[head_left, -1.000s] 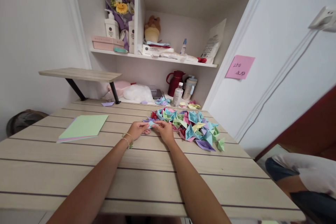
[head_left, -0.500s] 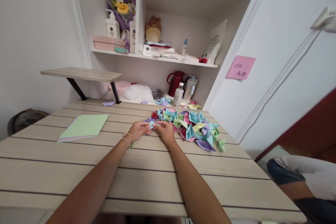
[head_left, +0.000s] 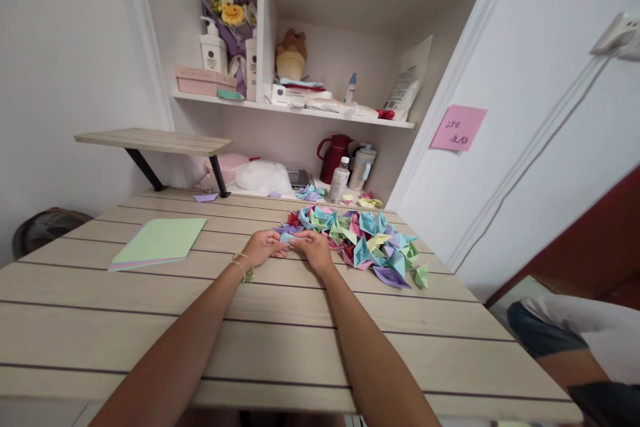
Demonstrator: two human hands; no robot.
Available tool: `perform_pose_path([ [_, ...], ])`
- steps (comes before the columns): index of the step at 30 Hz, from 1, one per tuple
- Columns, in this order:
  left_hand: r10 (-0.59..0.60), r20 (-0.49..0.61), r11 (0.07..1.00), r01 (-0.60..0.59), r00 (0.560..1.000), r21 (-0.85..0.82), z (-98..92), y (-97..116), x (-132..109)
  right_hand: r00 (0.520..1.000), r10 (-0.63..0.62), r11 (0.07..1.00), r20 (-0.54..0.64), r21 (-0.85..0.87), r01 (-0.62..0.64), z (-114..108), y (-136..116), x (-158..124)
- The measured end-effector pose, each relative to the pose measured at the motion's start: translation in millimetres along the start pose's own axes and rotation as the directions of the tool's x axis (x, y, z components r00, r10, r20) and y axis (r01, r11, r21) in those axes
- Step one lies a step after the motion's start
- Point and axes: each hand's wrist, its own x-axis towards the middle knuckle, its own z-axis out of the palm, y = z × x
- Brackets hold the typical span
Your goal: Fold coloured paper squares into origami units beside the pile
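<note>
My left hand (head_left: 263,245) and my right hand (head_left: 315,247) meet at the middle of the wooden table (head_left: 150,320), fingers pinched on a small light blue folded paper piece (head_left: 287,237) pressed against the tabletop. A bracelet circles my left wrist. Just right of my hands lies a pile of folded paper pieces (head_left: 367,240) in blue, green, pink, yellow and purple. A stack of flat coloured paper sheets (head_left: 161,241), green on top, lies to the left of my left hand.
A small raised wooden shelf (head_left: 150,141) stands at the table's far left. Behind the table are a red jug (head_left: 334,157), bottles and a white bag; shelves above hold boxes and bottles. A pink note (head_left: 457,127) sticks to the right wall. Another person's leg (head_left: 560,340) shows at lower right.
My hands stay together on the small blue piece, with only slight finger shifts. The view wobbled a little.
</note>
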Motion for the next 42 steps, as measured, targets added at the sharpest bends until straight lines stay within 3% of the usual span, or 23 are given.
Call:
perform_pose_path([
  [15, -0.033, -0.008, 0.997, 0.032, 0.999, -0.064, -0.2, -2.9, 6.5, 0.995, -0.042, 0.999, 0.092, 0.039, 0.038, 0.7, -6.2, -1.9],
  [25, -0.036, 0.053, 0.999, 0.038, 0.998, -0.025, 1.0, -1.6, 4.7, 0.995, -0.104, 0.985, 0.012, -0.138, 0.105, 1.3, -2.1, 0.1],
  [37, -0.039, 0.138, 0.999, 0.035, 0.990, 0.028, 2.6, 1.0, 0.7, 0.958, -0.285, 0.849, -0.025, -0.472, 0.240, 4.1, -2.3, -3.9],
  [42, 0.020, 0.128, 0.996, -0.031, 0.992, 0.083, 6.5, 0.8, -2.3, 0.920, -0.383, 0.717, 0.080, -0.603, 0.350, 6.9, -8.3, -7.8],
])
